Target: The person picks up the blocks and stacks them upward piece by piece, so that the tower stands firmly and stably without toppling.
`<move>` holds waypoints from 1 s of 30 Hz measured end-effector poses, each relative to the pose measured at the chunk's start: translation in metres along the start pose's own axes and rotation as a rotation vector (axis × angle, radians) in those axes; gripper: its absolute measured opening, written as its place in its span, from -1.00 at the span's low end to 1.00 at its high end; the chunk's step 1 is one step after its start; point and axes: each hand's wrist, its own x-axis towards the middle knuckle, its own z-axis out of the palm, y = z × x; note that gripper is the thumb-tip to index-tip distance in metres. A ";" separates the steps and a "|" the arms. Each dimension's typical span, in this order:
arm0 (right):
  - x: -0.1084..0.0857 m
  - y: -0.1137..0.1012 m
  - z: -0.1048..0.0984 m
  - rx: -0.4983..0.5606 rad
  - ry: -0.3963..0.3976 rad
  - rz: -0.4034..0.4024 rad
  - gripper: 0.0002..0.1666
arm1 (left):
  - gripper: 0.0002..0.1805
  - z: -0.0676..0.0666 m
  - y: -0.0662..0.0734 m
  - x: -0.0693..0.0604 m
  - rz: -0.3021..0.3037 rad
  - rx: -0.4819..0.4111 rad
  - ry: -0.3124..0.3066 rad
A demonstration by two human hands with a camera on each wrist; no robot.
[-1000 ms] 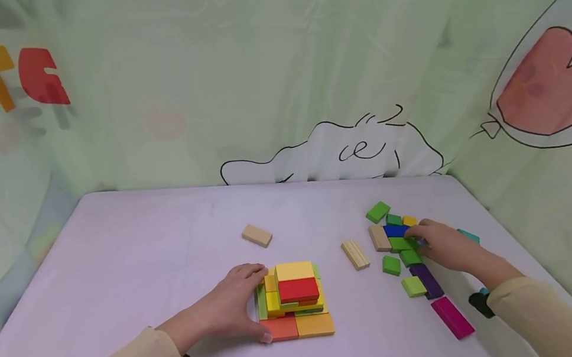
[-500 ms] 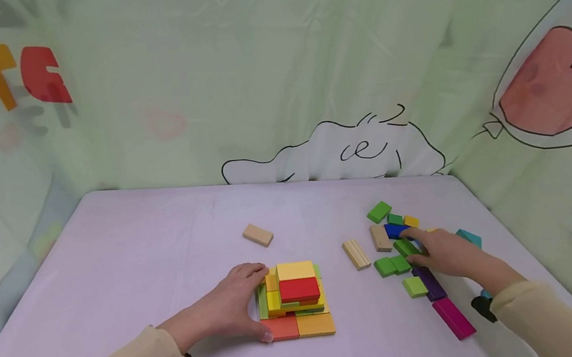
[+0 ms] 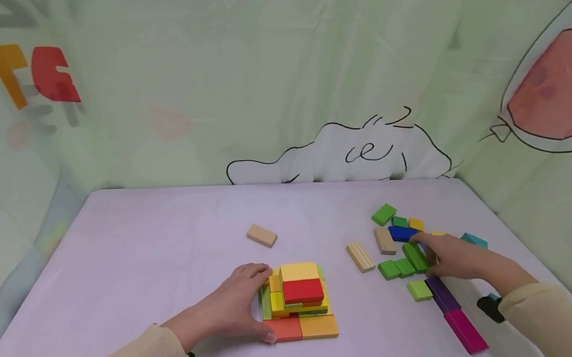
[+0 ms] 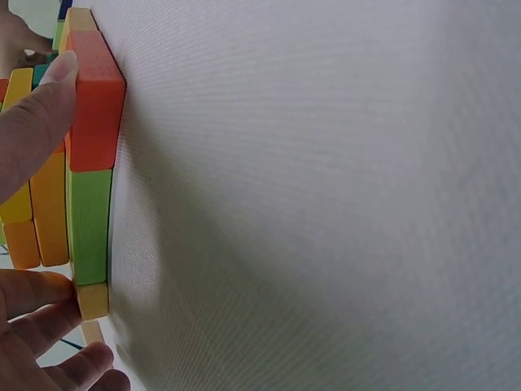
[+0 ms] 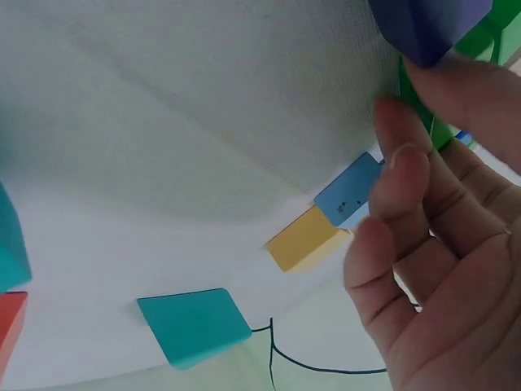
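Observation:
A stepped stack of coloured blocks (image 3: 302,291) stands at the table's centre. My left hand (image 3: 226,305) spans its left side, thumb on the red-orange block (image 4: 98,106) at the front corner and fingertips touching the pale block (image 4: 93,300) at the back one. On the right, my right hand (image 3: 453,254) holds a tilted green block (image 3: 415,257) between thumb and fingers; the right wrist view shows the hand (image 5: 456,212) largely covering that block. A blue block (image 3: 402,233) lies by its index fingertip, and a purple block (image 3: 442,294) below the thumb.
Two small green blocks (image 3: 397,268), a light green block (image 3: 419,290) and a magenta block (image 3: 465,331) lie near the right hand. Wooden blocks (image 3: 360,257) are left of them, with another (image 3: 262,235) behind the stack. A teal block (image 5: 195,326) is farther right.
The green block at my right hand has turned and shifted toward the front. One small green block has moved left against another. My left hand has stayed at the stack.

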 end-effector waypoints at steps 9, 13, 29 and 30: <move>-0.002 0.007 0.004 0.016 0.042 -0.002 -0.22 | 0.18 0.000 0.001 -0.002 0.009 -0.003 0.004; -0.001 0.008 0.006 0.018 0.043 0.004 -0.20 | 0.19 0.001 0.001 -0.001 0.010 -0.001 0.005; 0.003 0.005 0.000 -0.136 0.068 -0.059 -0.52 | 0.16 0.000 0.000 0.001 -0.003 0.007 0.002; 0.004 0.004 0.001 -0.165 0.074 -0.067 -0.54 | 0.16 0.000 0.000 0.002 -0.003 0.006 0.000</move>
